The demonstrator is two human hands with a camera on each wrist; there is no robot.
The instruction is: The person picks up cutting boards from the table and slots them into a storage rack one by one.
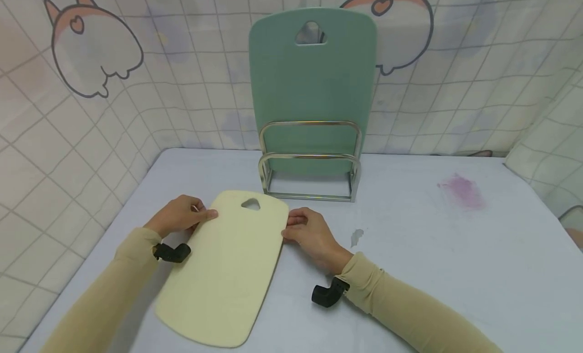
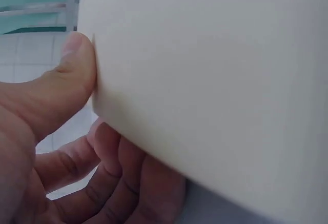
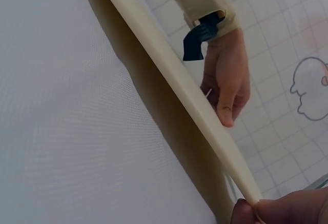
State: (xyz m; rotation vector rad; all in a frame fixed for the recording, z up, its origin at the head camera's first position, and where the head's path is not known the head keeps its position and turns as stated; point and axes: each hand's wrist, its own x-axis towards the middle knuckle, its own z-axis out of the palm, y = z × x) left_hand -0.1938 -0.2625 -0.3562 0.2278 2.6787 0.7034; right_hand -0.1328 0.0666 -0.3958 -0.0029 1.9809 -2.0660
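A cream cutting board (image 1: 227, 262) with a rounded triangular hole lies at a slant in the head view, a hand at each side of its far half. My left hand (image 1: 181, 214) pinches the left edge, thumb on top and fingers curled beneath, as the left wrist view shows. On the opposite edge, my right hand (image 1: 314, 239) pinches the board between thumb and fingers. The right wrist view shows the board's edge (image 3: 174, 88) raised over the white tabletop, with a dark shadow below it.
Behind the board stands a metal rack (image 1: 309, 197) with a green cutting board (image 1: 314, 84) upright in it. A patterned cloth (image 1: 196, 89) hangs along the back and sides. The white table (image 1: 410, 231) carries a pink stain (image 1: 464, 192) and a small grey mark (image 1: 357, 237).
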